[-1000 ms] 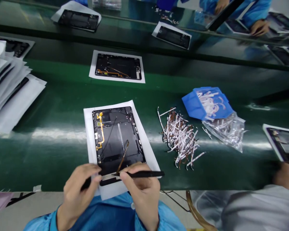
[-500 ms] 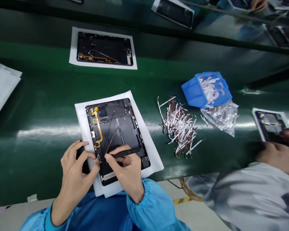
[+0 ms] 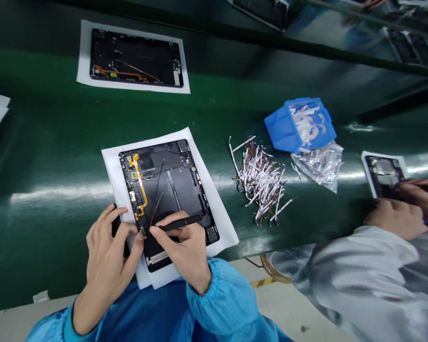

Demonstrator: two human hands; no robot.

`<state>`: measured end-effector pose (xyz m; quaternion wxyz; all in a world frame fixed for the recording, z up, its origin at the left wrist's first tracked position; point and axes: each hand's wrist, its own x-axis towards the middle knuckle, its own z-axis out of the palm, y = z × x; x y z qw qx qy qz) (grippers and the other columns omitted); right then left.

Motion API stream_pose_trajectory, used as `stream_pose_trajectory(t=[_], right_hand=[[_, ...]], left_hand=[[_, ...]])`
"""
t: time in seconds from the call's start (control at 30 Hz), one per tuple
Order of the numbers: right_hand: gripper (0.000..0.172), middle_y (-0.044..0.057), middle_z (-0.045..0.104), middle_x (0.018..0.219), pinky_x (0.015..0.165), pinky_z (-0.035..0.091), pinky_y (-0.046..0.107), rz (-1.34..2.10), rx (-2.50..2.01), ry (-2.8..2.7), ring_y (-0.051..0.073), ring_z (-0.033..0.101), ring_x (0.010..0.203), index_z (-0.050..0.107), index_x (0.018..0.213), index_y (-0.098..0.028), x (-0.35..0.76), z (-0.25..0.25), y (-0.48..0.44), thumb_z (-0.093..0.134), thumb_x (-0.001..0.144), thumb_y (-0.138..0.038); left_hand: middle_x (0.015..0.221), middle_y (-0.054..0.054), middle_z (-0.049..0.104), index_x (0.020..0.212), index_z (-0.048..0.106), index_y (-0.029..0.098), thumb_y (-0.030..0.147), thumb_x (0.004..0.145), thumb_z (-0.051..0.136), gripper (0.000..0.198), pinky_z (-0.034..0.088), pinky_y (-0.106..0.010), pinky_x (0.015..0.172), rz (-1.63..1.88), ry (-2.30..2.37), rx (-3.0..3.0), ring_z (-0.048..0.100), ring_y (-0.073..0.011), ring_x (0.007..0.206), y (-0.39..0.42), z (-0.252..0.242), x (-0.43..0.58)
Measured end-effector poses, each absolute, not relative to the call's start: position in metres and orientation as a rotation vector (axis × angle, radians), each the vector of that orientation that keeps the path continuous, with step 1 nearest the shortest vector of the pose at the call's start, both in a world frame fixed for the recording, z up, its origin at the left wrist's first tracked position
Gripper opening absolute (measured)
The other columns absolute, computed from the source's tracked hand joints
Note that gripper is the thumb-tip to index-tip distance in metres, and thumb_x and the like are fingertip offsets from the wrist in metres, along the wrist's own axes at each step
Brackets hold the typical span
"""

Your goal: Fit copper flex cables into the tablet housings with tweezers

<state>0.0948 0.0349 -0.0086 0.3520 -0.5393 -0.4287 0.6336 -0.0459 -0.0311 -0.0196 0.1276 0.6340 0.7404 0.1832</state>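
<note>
A black tablet housing with an orange flex cable and thin wires lies on white sheets in front of me. My right hand pinches black tweezers, their tip at the housing's lower left edge. Thumb and index finger of my left hand meet at that same edge, close to the tip; whether a small part sits between them is too small to tell. White strips lie at the housing's near end.
Behind, another housing rests on white paper. To the right are a pile of white and brown strips, a blue bin and a clear plastic bag. At far right, a person's hands work over another device.
The whole view has shifted slightly, so most things appear further left and higher. My hands and the tweezers keep nearly the same place on the housing.
</note>
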Motion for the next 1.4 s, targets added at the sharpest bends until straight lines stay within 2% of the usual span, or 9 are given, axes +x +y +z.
stream_pose_trajectory(t=[0.27, 0.5, 0.73, 0.9, 1.0, 1.07, 1.17, 1.3, 1.4], right_hand=[[0.008, 0.0, 0.069, 0.077, 0.064, 0.061, 0.021, 1.643, -1.36, -1.105, 0.014, 0.071, 0.07, 0.069, 0.076, -0.018, 0.095, -0.012, 0.033, 0.076, 0.075, -0.022], [0.009, 0.0, 0.067, 0.075, 0.063, 0.061, 0.021, 1.634, -1.343, -1.132, 0.013, 0.07, 0.067, 0.066, 0.076, -0.018, 0.094, -0.012, 0.034, 0.074, 0.076, -0.023], [0.009, 0.001, 0.066, 0.079, 0.068, 0.06, 0.023, 1.635, -1.269, -1.119, 0.015, 0.07, 0.075, 0.066, 0.079, -0.019, 0.091, -0.012, 0.031, 0.074, 0.077, -0.021], [0.013, 0.002, 0.066, 0.083, 0.073, 0.06, 0.029, 1.728, -0.958, -1.1, 0.018, 0.07, 0.078, 0.064, 0.08, -0.02, 0.093, -0.001, 0.022, 0.077, 0.076, -0.021], [0.012, 0.002, 0.065, 0.086, 0.074, 0.058, 0.027, 1.514, -1.02, -1.153, 0.016, 0.068, 0.08, 0.063, 0.081, -0.02, 0.097, 0.0, 0.032, 0.075, 0.08, -0.023], [0.012, 0.003, 0.064, 0.085, 0.072, 0.058, 0.025, 1.464, -1.154, -1.216, 0.016, 0.067, 0.08, 0.064, 0.081, -0.019, 0.097, -0.006, 0.045, 0.074, 0.08, -0.025], [0.015, 0.002, 0.065, 0.084, 0.073, 0.058, 0.027, 1.561, -1.211, -1.223, 0.017, 0.068, 0.08, 0.064, 0.083, -0.018, 0.091, -0.016, 0.062, 0.075, 0.076, -0.026], [0.02, 0.002, 0.067, 0.082, 0.079, 0.059, 0.03, 1.709, -1.092, -1.177, 0.019, 0.069, 0.083, 0.064, 0.083, -0.017, 0.079, -0.02, 0.073, 0.077, 0.07, -0.025], [0.019, 0.002, 0.069, 0.081, 0.078, 0.059, 0.031, 1.692, -1.041, -1.235, 0.019, 0.07, 0.081, 0.064, 0.082, -0.018, 0.074, -0.02, 0.074, 0.076, 0.07, -0.025]], left_hand=[[0.136, -0.017, 0.048, 0.088, 0.05, 0.021, 0.027, 0.095, 0.046, 0.01, 0.033, -0.054, 0.104, 0.493, 2.165, 1.848, 0.032, -0.0368, 0.141, -0.032, -0.022, -0.044], [0.138, -0.015, 0.046, 0.092, 0.049, 0.022, 0.023, 0.095, 0.046, 0.004, 0.032, -0.053, 0.104, 0.459, 2.121, 1.798, 0.028, -0.0335, 0.143, -0.03, -0.018, -0.045], [0.139, -0.013, 0.048, 0.095, 0.05, 0.023, 0.022, 0.094, 0.047, 0.004, 0.033, -0.054, 0.106, 0.543, 2.124, 1.739, 0.028, -0.0319, 0.144, -0.034, -0.023, -0.046], [0.152, -0.011, 0.035, 0.135, 0.043, 0.027, 0.022, 0.09, 0.052, 0.046, 0.035, -0.058, 0.108, 0.69, 2.063, 1.757, 0.021, -0.0343, 0.147, -0.041, -0.023, -0.052], [0.154, -0.006, 0.031, 0.126, 0.056, 0.032, 0.021, 0.092, 0.052, 0.037, 0.036, -0.058, 0.109, 0.697, 2.002, 1.802, 0.021, -0.0344, 0.147, -0.045, -0.02, -0.055], [0.147, -0.006, 0.04, 0.114, 0.064, 0.032, 0.021, 0.092, 0.053, 0.027, 0.043, -0.053, 0.105, 0.731, 1.996, 1.821, 0.034, -0.0323, 0.139, -0.05, -0.02, -0.057], [0.123, -0.008, 0.056, 0.109, 0.067, 0.03, 0.021, 0.092, 0.057, 0.022, 0.053, -0.039, 0.088, 0.843, 1.983, 1.855, 0.055, -0.0251, 0.114, -0.06, -0.024, -0.063], [0.096, -0.005, 0.065, 0.108, 0.065, 0.026, 0.015, 0.09, 0.06, 0.021, 0.053, -0.027, 0.073, 1.01, 1.777, 1.994, 0.063, -0.017, 0.085, -0.074, -0.025, -0.069], [0.09, -0.002, 0.069, 0.108, 0.063, 0.025, 0.013, 0.09, 0.061, 0.022, 0.052, -0.024, 0.07, 1.03, 1.687, 1.978, 0.064, -0.015, 0.079, -0.082, -0.023, -0.071]])
